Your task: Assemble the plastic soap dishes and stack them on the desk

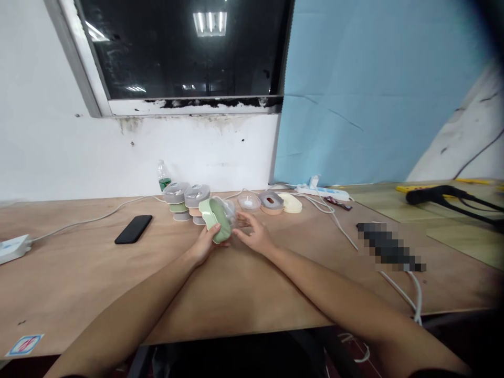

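My left hand (206, 243) grips a light green oval plastic box part (221, 223), tilted on its side above the table, thumb on its near face. Behind it shows a clear plastic piece (229, 210); whether the two are joined I cannot tell. My right hand (255, 234) is just right of them, thumb and fingers apart, fingertips close to the clear piece. Just beyond my left hand stand two stacks of oval boxes, a left stack (177, 195) and a right stack (197, 197), with grey-clear lids and coloured layers.
A clear lid (249, 202), a grey-and-peach oval part (271, 203) and cream oval parts (292, 203) lie to the right. A black phone (134, 229) lies left. White cables (342, 231) run from a power strip (325, 193). A bottle (163, 177) stands by the wall.
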### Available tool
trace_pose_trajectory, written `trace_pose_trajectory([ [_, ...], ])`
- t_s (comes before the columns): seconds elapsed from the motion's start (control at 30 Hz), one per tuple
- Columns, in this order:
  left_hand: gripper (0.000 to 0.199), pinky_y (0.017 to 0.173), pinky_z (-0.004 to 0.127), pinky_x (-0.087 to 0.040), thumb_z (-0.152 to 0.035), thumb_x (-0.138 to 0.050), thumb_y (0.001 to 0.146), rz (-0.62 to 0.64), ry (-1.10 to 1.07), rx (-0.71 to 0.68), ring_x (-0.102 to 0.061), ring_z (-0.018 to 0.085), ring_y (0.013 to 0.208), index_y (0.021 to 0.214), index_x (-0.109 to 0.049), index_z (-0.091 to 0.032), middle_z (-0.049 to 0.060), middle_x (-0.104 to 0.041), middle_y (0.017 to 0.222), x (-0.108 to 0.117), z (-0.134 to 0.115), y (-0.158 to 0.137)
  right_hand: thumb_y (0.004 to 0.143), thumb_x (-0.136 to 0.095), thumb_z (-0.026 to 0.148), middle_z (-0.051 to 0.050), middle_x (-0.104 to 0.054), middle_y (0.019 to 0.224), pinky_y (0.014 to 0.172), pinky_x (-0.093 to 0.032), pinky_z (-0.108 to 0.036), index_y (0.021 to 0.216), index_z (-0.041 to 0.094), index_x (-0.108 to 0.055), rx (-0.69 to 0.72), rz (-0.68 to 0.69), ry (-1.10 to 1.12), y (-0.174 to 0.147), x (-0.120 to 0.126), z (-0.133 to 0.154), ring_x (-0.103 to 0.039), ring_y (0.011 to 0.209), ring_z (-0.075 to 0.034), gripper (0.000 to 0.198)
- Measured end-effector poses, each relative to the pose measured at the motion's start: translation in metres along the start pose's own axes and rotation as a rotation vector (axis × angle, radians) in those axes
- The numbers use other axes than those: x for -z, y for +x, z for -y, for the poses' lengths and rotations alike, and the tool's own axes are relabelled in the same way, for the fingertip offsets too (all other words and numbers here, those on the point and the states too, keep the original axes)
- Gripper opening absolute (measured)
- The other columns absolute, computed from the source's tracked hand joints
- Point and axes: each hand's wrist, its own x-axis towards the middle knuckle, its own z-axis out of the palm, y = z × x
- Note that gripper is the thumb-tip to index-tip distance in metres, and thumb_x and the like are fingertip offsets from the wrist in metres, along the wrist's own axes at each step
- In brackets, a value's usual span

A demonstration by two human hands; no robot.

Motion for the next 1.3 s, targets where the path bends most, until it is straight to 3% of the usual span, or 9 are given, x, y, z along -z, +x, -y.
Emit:
trace_pose_trajectory([
  [0.13,0.069,0.079,0.039,-0.052,-0.059,-0.066,0.075,-0.037,0.184,-0.075,-0.064,0.026,0.097,0.125,-0.047,-0.015,0.014,-0.063,0.115,-0.001,0.001,-0.001,0.082,-0.06,0.027,-0.006,-0.069,0.115,0.081,-0.058,-0.033,0.134,0.026,-0.052,-0.029,-0.025,-0.084,0.004,0.006,0.002,-0.069,0.088,-0.018,0.052],
  [0.23,0.071,0.09,0.042,-0.048,-0.062,-0.067,0.073,-0.039,0.388,-0.16,-0.058,0.029,0.108,0.122,-0.049,-0.014,0.014,-0.062,0.118,-0.006,-0.003,-0.005,0.085,-0.055,0.028,-0.005,-0.072,0.105,0.073,-0.057,-0.031,0.128,0.023,-0.057,-0.14,-0.116,-0.03,0.01,0.006,-0.004,-0.068,0.08,-0.017,0.044],
  [0.37,0.076,0.1,0.046,-0.042,-0.063,-0.066,0.072,0.004,0.533,-0.228,-0.051,0.032,0.117,0.127,-0.046,-0.015,0.013,-0.058,0.126,-0.011,-0.006,-0.008,0.087,-0.052,0.039,-0.004,-0.071,0.085,0.051,-0.051,-0.026,0.123,0.018,-0.056,-0.404,-0.321,0.18,0.02,0.008,-0.028,-0.06,0.054,-0.013,0.043],
  [0.5,0.077,0.104,0.045,-0.039,-0.061,-0.063,0.077,0.043,0.545,-0.226,-0.048,0.033,0.123,0.136,-0.041,-0.016,0.013,-0.054,0.134,-0.009,-0.005,-0.008,0.086,-0.05,0.042,-0.001,-0.068,0.079,0.034,-0.038,-0.022,0.118,0.018,-0.052,-0.684,-0.574,0.29,0.03,0.013,-0.059,-0.046,0.035,-0.009,0.04],
  [0.63,0.077,0.107,0.044,-0.036,-0.06,-0.06,0.081,0.033,0.524,-0.192,-0.044,0.033,0.128,0.14,-0.037,-0.016,0.013,-0.05,0.14,-0.007,-0.003,-0.006,0.084,-0.053,0.036,0.004,-0.064,0.076,0.033,-0.038,-0.019,0.116,0.022,-0.043,-0.756,-0.725,0.336,0.037,0.015,-0.08,-0.047,0.035,-0.007,0.036],
  [0.87,0.077,0.109,0.045,-0.034,-0.059,-0.06,0.08,0.053,0.526,-0.196,-0.043,0.032,0.13,0.14,-0.039,-0.016,0.013,-0.048,0.142,-0.012,-0.005,-0.008,0.076,-0.064,0.027,-0.001,-0.06,0.094,0.054,-0.058,-0.026,0.123,0.022,-0.036,-0.719,-0.705,0.421,0.044,0.013,-0.102,-0.063,0.054,-0.011,0.054],
  [0.97,0.077,0.11,0.045,-0.033,-0.058,-0.061,0.08,0.055,0.535,-0.209,-0.042,0.033,0.131,0.141,-0.039,-0.017,0.013,-0.047,0.144,-0.013,-0.006,-0.008,0.076,-0.061,0.023,-0.002,-0.061,0.097,0.057,-0.059,-0.026,0.126,0.023,-0.034,-0.758,-0.642,0.434,0.045,0.012,-0.108,-0.066,0.063,-0.013,0.057],
  [1.17,0.077,0.109,0.047,-0.033,-0.058,-0.062,0.08,0.036,0.551,-0.19,-0.045,0.033,0.128,0.14,-0.04,-0.015,0.015,-0.055,0.135,-0.011,-0.006,-0.008,0.076,-0.059,0.026,-0.002,-0.062,0.091,0.05,-0.055,-0.027,0.127,0.019,-0.04,-0.81,-0.543,0.301,0.039,0.01,-0.119,-0.064,0.062,-0.015,0.055],
  [1.3,0.074,0.106,0.045,-0.037,-0.059,-0.062,0.08,0.022,0.558,-0.198,-0.049,0.032,0.124,0.138,-0.044,-0.016,0.013,-0.059,0.129,-0.009,-0.004,-0.006,0.077,-0.059,0.032,0.001,-0.06,0.076,0.057,-0.054,-0.03,0.121,0.016,-0.048,-0.672,-0.409,0.057,0.035,0.013,-0.113,-0.059,0.06,-0.016,0.048],
])
